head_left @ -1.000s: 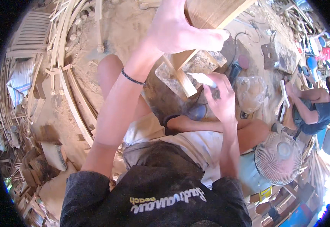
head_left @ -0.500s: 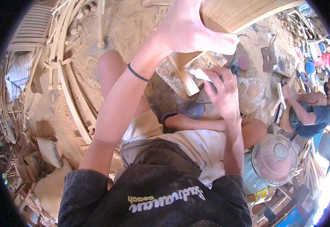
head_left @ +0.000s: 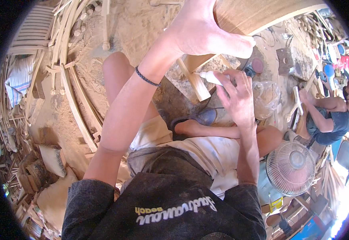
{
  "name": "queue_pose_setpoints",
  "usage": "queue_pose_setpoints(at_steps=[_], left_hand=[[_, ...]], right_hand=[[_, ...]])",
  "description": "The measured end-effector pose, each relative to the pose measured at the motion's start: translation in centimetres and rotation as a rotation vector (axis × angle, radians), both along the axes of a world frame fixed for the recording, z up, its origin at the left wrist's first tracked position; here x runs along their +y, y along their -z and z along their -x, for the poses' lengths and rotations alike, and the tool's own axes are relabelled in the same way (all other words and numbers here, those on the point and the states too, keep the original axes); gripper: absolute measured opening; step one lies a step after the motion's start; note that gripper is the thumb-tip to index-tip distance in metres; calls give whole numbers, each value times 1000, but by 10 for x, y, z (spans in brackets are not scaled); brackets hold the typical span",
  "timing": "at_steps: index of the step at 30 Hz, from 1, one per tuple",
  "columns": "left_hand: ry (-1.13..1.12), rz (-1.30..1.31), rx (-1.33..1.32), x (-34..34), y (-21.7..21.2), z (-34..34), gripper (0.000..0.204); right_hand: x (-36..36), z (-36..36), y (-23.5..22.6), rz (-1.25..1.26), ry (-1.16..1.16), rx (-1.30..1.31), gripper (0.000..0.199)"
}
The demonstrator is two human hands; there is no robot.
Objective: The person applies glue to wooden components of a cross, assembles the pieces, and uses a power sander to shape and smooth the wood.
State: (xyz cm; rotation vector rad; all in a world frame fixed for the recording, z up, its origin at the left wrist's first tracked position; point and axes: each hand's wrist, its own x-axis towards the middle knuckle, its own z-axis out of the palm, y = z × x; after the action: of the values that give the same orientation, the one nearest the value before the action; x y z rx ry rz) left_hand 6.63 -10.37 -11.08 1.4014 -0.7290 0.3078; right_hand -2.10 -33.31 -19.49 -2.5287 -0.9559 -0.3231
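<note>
My left hand (head_left: 200,38) grips a wide, smooth wooden board (head_left: 262,16) at the top of the view, its thumb lying along the near edge and its other fingers hidden. Below that hand, a narrow wooden bar (head_left: 198,85) slants toward me over a worn, dusty block (head_left: 177,83). Between the fingers of my right hand (head_left: 238,96) is a small white squeeze bottle (head_left: 210,77) with a thin nozzle. Its tip points left at the bar, at or very near the wood; contact is too small to tell.
A clear plastic bag (head_left: 267,98) and a scarred wooden block (head_left: 296,64) lie to the right. Nearer stands a round fan (head_left: 290,168). Beyond it a seated person (head_left: 328,116) handles a piece of wood. Long curved wooden frames (head_left: 76,108) lie on the dusty ground at left.
The board and my left hand have shifted very slightly to the right. My right hand and the bottle stay almost in place at the bar.
</note>
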Motion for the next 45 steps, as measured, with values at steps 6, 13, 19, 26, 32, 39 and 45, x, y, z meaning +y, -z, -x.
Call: queue_pose_setpoints(at_steps=[6, 13, 19, 26, 32, 39, 45], left_hand=[[27, -10, 85, 1, 0, -1, 43], [-9, 31, 27, -1, 6, -1, 52], [77, 67, 110, 4, 4, 3, 55], [-91, 101, 94, 13, 30, 7, 77], [-96, 160, 227, 14, 25, 10, 84], [45, 37, 181, 49, 16, -9, 60], [-259, 148, 213, 37, 25, 2, 52]], right_hand=[[-4, -1, 2, -21, 1, 18, 46], [-2, 1, 6, -89, 32, 51, 47], [-2, 1, 15, -211, 59, 88, 42], [-12, -8, 105, -677, 475, 482, 26], [-5, -13, 220, -494, 604, 345, 34], [36, 54, 207, -425, 644, 116, 24], [145, 96, 286, -188, 58, 539, 23]])
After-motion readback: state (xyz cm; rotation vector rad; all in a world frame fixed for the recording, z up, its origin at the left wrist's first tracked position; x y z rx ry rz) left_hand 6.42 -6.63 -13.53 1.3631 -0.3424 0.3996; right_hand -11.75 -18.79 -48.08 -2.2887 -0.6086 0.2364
